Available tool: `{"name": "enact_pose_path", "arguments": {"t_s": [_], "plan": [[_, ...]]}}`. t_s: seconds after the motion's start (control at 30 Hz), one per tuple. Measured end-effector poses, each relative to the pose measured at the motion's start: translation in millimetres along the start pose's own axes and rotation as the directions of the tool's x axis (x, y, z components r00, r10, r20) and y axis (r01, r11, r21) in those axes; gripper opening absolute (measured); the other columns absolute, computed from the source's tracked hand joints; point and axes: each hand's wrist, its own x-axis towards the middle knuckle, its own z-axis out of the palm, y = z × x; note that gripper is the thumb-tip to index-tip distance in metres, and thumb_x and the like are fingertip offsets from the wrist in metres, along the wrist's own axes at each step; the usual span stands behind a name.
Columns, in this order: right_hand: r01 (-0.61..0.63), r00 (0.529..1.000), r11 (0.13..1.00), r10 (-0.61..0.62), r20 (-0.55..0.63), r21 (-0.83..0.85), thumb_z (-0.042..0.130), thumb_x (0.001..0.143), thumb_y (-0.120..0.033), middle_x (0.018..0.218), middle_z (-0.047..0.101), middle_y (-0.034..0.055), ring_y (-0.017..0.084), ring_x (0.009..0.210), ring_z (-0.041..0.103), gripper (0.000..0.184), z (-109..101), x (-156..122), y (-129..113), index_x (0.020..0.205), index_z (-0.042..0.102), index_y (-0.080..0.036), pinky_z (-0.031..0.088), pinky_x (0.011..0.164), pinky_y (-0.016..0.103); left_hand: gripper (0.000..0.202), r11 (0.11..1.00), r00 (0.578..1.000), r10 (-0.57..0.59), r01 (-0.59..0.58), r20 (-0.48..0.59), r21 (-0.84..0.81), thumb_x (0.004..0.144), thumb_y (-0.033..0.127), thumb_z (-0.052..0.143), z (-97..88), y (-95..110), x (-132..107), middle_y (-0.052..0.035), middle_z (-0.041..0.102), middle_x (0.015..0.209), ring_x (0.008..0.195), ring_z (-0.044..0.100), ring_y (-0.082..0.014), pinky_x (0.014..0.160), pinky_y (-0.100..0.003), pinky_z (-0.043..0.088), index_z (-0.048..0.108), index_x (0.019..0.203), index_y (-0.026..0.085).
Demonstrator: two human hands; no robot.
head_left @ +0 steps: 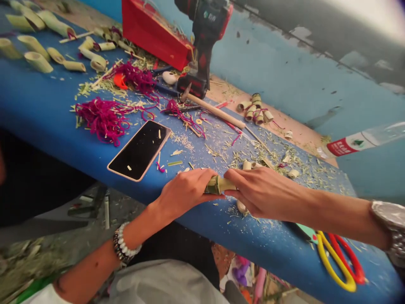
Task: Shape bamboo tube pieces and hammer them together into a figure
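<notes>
Near the front edge of the blue table, my left hand (185, 188) is closed around one end of a short bamboo piece (214, 185). My right hand (262, 192) pinches the paler, narrower end from the other side. The visible middle of the bamboo is green with a ridge, and my fingers hide both ends. Small cut bamboo pieces (247, 165) lie just behind my right hand. Left of my hands rests a phone (139, 150) with shavings on its dark screen. Scissors (337, 261) with yellow and red handles lie below my right forearm.
Shavings litter the blue table (196, 215). A hammer (218, 112) lies beside an upright cordless drill (204, 46) and a red box (155, 33). Magenta yarn (103, 120) is heaped at left, before cut bamboo tubes (38, 61). A plastic bottle (357, 143) stands by the wall.
</notes>
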Motion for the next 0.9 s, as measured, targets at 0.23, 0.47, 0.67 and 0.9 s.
{"name": "enact_pose_path", "arguments": {"t_s": [0.23, 0.47, 0.67, 0.9], "plan": [[-0.060, 0.998, 0.996, 0.059, 0.009, 0.067, 0.030, 0.104, -0.037, 0.061, 0.048, -0.0013, 0.014, 0.047, 0.042, 0.025, -2, 2, -3, 0.091, 0.041, -0.019, 0.022, 0.048, 0.032, 0.037, 1.000, 1.000, -0.012, 0.013, -0.028, 0.008, 0.100, 0.049, 0.038, 1.2, 0, 0, -0.0051, 0.069, 0.088, 0.084, 0.069, -0.0194, 0.066, -0.029, 0.049, 0.053, 0.105, 0.015], [-0.127, 0.991, 0.985, 0.122, 0.047, 0.113, 0.031, 0.103, -0.040, 0.056, 0.042, -0.0044, 0.013, 0.042, 0.035, 0.025, -5, 4, -6, 0.091, 0.041, -0.020, 0.020, 0.047, 0.032, 0.042, 1.000, 0.999, -0.028, 0.028, -0.031, -0.007, 0.099, 0.054, 0.037, 3.0, 0, -1, -0.0049, 0.069, 0.089, 0.086, 0.069, -0.0193, 0.068, -0.029, 0.049, 0.053, 0.106, 0.016], [-0.143, 0.990, 0.978, 0.142, 0.015, 0.149, 0.033, 0.100, -0.039, 0.054, 0.040, -0.0043, 0.012, 0.041, 0.030, 0.024, -4, 6, -8, 0.088, 0.041, -0.020, 0.018, 0.046, 0.031, 0.051, 0.998, 0.998, -0.059, 0.059, -0.007, 0.005, 0.096, 0.063, 0.033, 5.4, -1, -3, -0.0038, 0.068, 0.088, 0.085, 0.068, -0.0180, 0.066, -0.028, 0.047, 0.053, 0.103, 0.016], [-0.107, 0.994, 0.989, 0.106, 0.012, 0.099, 0.034, 0.101, -0.038, 0.054, 0.047, -0.0016, 0.013, 0.042, 0.036, 0.027, -16, 12, -8, 0.092, 0.049, -0.018, 0.019, 0.046, 0.029, 0.046, 0.999, 0.997, -0.051, 0.050, -0.055, -0.015, 0.095, 0.061, 0.039, 2.2, -1, -3, -0.0022, 0.067, 0.084, 0.078, 0.067, -0.0172, 0.063, -0.027, 0.044, 0.053, 0.104, 0.018]]}}
